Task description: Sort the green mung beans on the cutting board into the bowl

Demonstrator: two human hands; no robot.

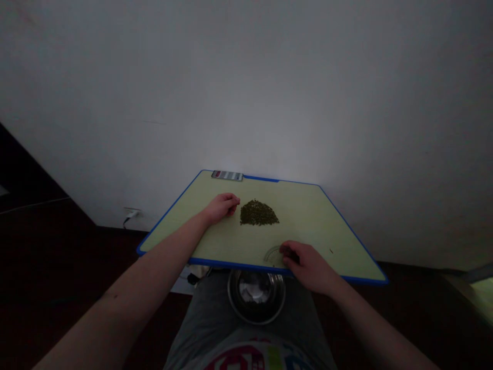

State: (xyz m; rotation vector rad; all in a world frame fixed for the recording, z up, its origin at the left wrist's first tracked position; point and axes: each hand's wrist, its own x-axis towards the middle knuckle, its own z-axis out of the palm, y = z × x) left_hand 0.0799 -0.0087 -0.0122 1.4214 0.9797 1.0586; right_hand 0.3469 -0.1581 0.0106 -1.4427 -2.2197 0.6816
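On the pale table (308, 216) lies a pile of small dark green-brown grains (259, 213), its near edge fairly straight. My left hand (224, 206) rests just left of the pile, fingers curled and fingertips pinched together; anything between them is too small to make out. At the near edge, my right hand (302, 259) has its fingers curled around the right end of a clear curved piece with markings, like a plastic protractor (272, 253). Below the table edge, a shiny metal bowl (257, 298) sits on my lap.
A phone (227, 176) with a lit screen lies at the far left edge of the table. A blue rim (354, 236) borders the tabletop. Behind it stands a white wall (269, 103). A tiny brown bit (331, 251) lies right of my right hand.
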